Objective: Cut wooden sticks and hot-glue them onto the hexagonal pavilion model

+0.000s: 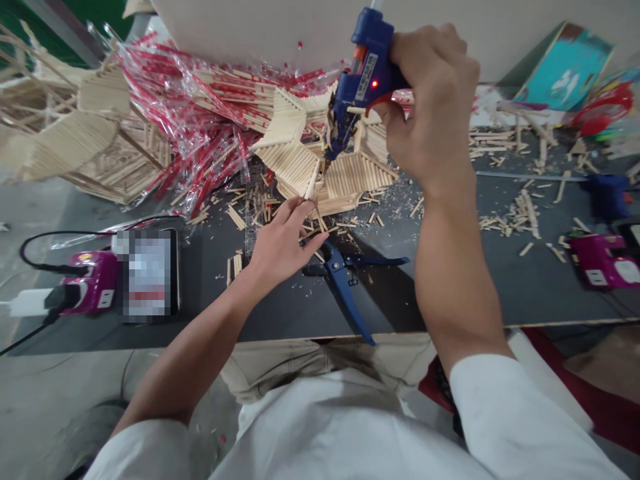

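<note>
My right hand (430,100) is wrapped round a blue glue gun (367,83) with a lit red light, its nozzle pointing down. The nozzle is at a structure of pale wooden sticks (350,177) with ridged panels. My left hand (285,243) is at the near side of that structure, its fingers pinched on a wooden stick (313,181) close below the nozzle. Just right of my left hand, blue-handled cutters (345,280) lie on the dark table (390,293). Whether nozzle and stick touch is too small to tell.
Red-and-clear plastic packs of sticks (215,127) lie behind. Another stick structure (100,133) stands left. A tablet (150,273) and a purple power block (93,280) are front left. At right are a second purple block (603,260), another blue tool (605,193) and scattered stick pieces (525,213).
</note>
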{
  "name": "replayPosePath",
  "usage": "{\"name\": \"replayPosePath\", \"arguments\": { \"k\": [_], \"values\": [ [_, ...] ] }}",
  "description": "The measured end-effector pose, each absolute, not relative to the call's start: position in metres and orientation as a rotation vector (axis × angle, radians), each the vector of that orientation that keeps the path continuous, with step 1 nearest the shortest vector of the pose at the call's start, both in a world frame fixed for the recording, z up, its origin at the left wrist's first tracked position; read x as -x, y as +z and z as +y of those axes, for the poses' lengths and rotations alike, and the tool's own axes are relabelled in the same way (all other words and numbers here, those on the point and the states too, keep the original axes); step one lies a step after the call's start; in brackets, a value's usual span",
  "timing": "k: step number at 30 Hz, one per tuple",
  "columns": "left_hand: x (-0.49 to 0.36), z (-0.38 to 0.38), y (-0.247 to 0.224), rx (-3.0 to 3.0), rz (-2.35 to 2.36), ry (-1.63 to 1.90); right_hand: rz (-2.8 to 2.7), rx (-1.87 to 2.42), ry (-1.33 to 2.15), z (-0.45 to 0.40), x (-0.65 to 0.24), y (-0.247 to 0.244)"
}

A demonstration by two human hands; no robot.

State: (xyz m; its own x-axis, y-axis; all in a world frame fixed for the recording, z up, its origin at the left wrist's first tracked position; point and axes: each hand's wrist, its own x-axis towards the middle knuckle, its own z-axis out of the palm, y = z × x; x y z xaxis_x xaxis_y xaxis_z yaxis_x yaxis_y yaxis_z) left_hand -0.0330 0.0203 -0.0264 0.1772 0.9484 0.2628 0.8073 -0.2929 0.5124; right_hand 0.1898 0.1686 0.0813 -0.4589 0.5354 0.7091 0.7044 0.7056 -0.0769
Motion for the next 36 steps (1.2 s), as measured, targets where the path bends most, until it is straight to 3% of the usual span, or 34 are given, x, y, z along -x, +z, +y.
{"name": "replayPosePath", "arguments": {
  "k": [23, 36],
  "values": [
    [0.032, 0.019, -0.027, -2.204, 1.695, 0.777, -2.049, 0.719, -0.424, 0.178, -0.195, 0.074],
    [0.031, 0.021, -0.028, -2.103, 1.66, 0.803, -1.757, 1.263, -0.055, 0.181, -0.223, 0.08]
  ]
}}
